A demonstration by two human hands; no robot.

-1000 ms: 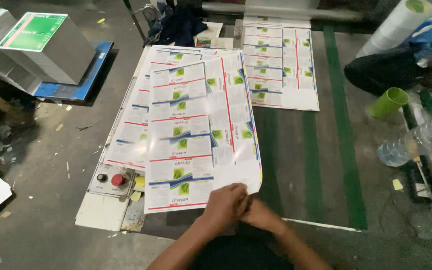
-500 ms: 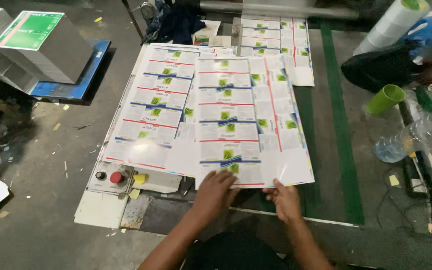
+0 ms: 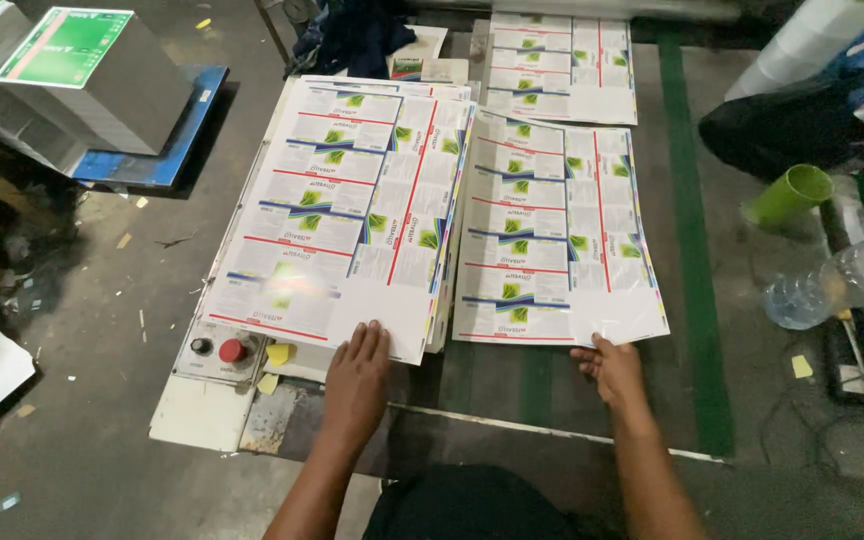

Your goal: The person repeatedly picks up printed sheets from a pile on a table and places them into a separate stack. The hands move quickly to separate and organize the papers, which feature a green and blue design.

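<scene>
A stack of glossy printed sheets [image 3: 342, 200] with green, blue and red label panels lies on the left of the work table. My left hand [image 3: 355, 380] rests flat, fingers spread, on the near edge of that stack. A single printed sheet [image 3: 552, 235] lies beside the stack on the dark belt with green stripes [image 3: 687, 250]. My right hand [image 3: 610, 368] holds that sheet's near right corner with its fingertips. Another printed sheet [image 3: 562, 65] lies farther up the belt.
A control box with a red button [image 3: 222, 350] sits left of my left hand. A stack of printed sheets on a blue pallet [image 3: 82, 85] stands at far left. At right are a green cup [image 3: 787, 195], a clear plastic bottle [image 3: 832, 280] and a seated person [image 3: 822, 110].
The top sheet has slid right off the stack onto the belt. My right hand went with it; my left hand moved left onto the stack's near edge.
</scene>
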